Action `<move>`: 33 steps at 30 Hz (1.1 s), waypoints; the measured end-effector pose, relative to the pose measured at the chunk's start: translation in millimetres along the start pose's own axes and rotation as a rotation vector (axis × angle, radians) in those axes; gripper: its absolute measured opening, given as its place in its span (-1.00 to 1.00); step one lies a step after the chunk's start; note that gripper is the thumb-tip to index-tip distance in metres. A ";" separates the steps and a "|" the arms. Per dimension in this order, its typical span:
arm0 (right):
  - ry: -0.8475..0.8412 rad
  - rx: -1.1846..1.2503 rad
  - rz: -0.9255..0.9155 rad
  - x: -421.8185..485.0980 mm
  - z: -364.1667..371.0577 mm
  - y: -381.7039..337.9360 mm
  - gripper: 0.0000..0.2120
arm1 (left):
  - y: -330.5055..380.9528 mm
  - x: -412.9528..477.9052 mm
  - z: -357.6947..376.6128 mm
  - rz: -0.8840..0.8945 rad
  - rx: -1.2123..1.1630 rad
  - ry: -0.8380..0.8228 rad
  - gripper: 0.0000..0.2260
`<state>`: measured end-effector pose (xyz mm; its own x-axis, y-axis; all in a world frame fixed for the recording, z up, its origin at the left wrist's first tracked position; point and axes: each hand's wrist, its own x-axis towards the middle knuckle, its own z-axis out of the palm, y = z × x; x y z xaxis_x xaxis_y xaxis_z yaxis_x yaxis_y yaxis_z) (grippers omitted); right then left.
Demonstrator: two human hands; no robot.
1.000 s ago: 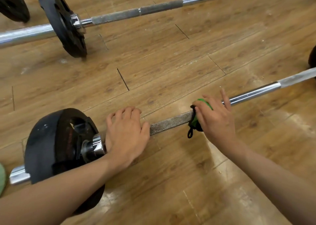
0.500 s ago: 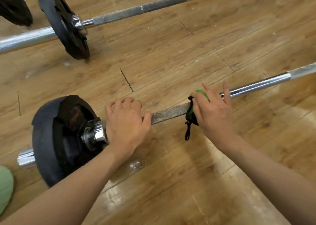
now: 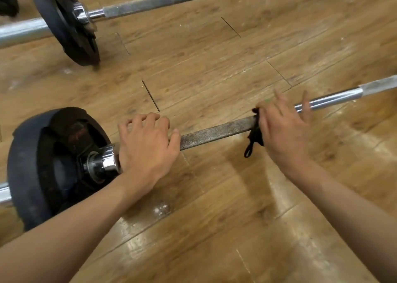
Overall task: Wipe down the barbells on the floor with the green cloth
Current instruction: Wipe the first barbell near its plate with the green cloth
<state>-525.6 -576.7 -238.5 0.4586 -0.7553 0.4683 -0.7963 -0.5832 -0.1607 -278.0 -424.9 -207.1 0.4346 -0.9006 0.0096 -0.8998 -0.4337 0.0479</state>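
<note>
Steadying near barbell point(image 3: 214, 132) on wooden floor point(image 3: 214, 68) with left hand point(image 3: 146, 145) curled over bar beside collar point(image 3: 107, 161); pressing soft, limp green cloth point(image 3: 255, 132) onto rough knurled section with splay-fingered right hand point(image 3: 281, 130), probably unwrapped; judging bar heavy, rigid, roll-prone

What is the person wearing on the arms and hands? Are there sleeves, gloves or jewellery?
Nothing worn is visible. The left forearm and right forearm are bare to the frame edge, without sleeves. The left hand and right hand show no gloves, rings, watch or bands.
</note>
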 end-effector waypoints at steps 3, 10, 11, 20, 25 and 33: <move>-0.039 0.015 0.309 16.2 -12.6 28.1 -0.65 | -1.4 -0.2 -0.2 0.014 0.002 0.002 -0.47; -0.037 0.231 -0.137 -12.9 11.1 -104.7 -0.77 | -1.8 -6.1 0.0 0.036 0.040 -0.024 -0.52; -0.034 0.168 -0.198 -7.7 8.7 -87.6 -0.76 | -2.0 -6.9 -0.6 0.045 0.038 -0.030 -0.52; -0.138 0.054 0.178 -4.5 -16.2 -35.4 -0.65 | 4.8 -23.7 1.1 0.064 0.020 0.022 -0.60; -0.101 0.212 -0.223 -28.3 -0.6 -126.2 -0.77 | 12.0 -38.8 -2.9 0.062 0.034 0.033 -0.62; -0.084 0.051 0.062 -34.5 -27.7 0.8 -0.75 | 20.5 -67.0 0.7 0.023 -0.063 0.099 -0.62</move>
<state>-553.0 -542.8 -230.7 0.4419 -0.8118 0.3817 -0.8042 -0.5471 -0.2324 -325.6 -373.5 -207.4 0.4180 -0.9018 0.1096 -0.9069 -0.4071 0.1088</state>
